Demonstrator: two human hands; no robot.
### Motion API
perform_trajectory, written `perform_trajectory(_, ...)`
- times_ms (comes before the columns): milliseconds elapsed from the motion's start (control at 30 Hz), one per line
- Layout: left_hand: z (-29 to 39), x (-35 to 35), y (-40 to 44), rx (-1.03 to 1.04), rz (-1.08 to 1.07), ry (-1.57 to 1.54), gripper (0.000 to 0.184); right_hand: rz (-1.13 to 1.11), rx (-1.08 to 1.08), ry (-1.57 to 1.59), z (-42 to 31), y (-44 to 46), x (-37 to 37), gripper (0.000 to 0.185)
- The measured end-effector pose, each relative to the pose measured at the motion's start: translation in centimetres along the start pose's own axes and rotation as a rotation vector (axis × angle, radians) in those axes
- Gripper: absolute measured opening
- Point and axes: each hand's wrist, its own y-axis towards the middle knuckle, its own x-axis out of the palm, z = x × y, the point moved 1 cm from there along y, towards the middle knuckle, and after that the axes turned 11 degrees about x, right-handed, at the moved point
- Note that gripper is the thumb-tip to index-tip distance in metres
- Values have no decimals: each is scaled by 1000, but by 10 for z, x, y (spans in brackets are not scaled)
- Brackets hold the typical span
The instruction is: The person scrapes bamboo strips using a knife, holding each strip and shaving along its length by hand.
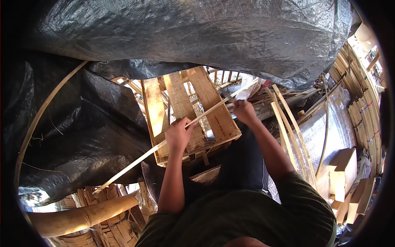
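Note:
A long pale bamboo strip (135, 164) runs diagonally from the lower left up to the right, across a slatted wooden crate (183, 99). My left hand (179, 133) is closed around the strip over the crate's near part. My right hand (245, 111) is a fist just beyond the crate's right edge, close to the strip's upper part. From that fist a dark, narrow blade, apparently a knife (226, 96), reaches toward the strip. Its handle is hidden in my fingers.
A black tarp (197, 33) hangs low ahead and spreads left. Several loose strips (288, 127) lean at my right. Bundled strips (364, 111) and cardboard boxes (343, 168) stand far right. A thick bamboo pole (86, 216) lies lower left.

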Motion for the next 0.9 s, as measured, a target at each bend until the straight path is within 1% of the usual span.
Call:
perform_trajectory(33,-2,3,0,-3,0,-1,31,-27,34,-57,8,10,-5,42)
perform_trajectory(67,-5,5,1,28,43,-17,31,10,211,9,8,20,-20,38)
perform_trajectory(100,-5,7,0,60,84,-35,32,62,251,48,6,19,-29,38)
perform_trajectory(167,1,-1,2,33,54,-42,31,1,63,-28,0,10,-11,39)
perform_trajectory(200,2,-4,2,5,14,-48,31,0,-105,-132,-3,-1,2,39)
perform_trajectory(233,1,-2,0,7,8,-47,31,-37,-53,22,-18,-14,-4,36)
perform_trajectory(300,-2,2,0,72,66,-26,30,-160,-117,-87,-5,3,-9,34)
perform_trajectory(333,-1,1,1,70,70,-27,30,-94,-133,-308,22,28,1,34)
perform_trajectory(367,-1,1,1,68,57,-17,29,-26,-149,-529,8,32,-15,34)
perform_trajectory(400,0,0,0,68,42,-7,28,-39,368,-46,3,25,-33,33)
perform_trajectory(433,-1,1,0,68,46,-8,28,-38,366,-46,2,17,-18,33)
perform_trajectory(500,-4,3,-1,52,58,-52,28,-49,-32,38,4,1,21,40)
perform_trajectory(533,-4,4,-3,52,50,-52,28,-117,-114,-48,-22,-16,1,38)
perform_trajectory(567,-4,4,-3,53,41,-38,28,-118,-110,-49,-13,-12,2,38)
perform_trajectory(633,-5,5,-1,46,43,-27,28,13,-597,-830,11,16,5,32)
perform_trajectory(667,-4,4,-1,47,42,-25,28,-113,-175,-437,21,35,4,27)
perform_trajectory(700,-3,2,-1,49,38,-23,28,49,-217,-313,48,44,23,30)
perform_trajectory(767,-3,0,2,23,14,-17,29,28,-71,-142,-11,2,6,34)
perform_trajectory(800,-4,0,0,0,-23,-11,31,-33,-55,-20,-22,-10,13,36)
perform_trajectory(833,-6,3,-3,2,-28,-12,31,50,-96,3,-29,-19,10,38)
perform_trajectory(900,-10,10,-4,99,98,-23,31,-159,-102,-169,9,13,26,37)
